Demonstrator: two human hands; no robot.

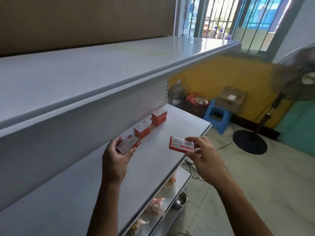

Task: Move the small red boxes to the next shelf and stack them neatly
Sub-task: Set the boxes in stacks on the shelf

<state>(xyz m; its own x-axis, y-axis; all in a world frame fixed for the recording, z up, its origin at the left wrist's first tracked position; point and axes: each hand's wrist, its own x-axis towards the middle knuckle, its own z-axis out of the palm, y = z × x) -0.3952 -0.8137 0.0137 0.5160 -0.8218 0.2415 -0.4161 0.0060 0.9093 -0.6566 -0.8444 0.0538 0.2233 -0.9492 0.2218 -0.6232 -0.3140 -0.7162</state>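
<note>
White metal shelf [153,160] stands by a yellow wall [221,77], with a fan [265,106] and blue stool [217,116] beyond. Each grip pinches one red box: left hand [115,159] holds box [128,145], right hand [202,155] holds box [181,145]. Further boxes sit stacked [158,117] behind on the shelf.

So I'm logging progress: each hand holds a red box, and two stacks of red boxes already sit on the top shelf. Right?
Not quite. The left hand and right hand each hold a red box, but the two stacks sit on the middle shelf, not the top one, as the head view shows.
</note>
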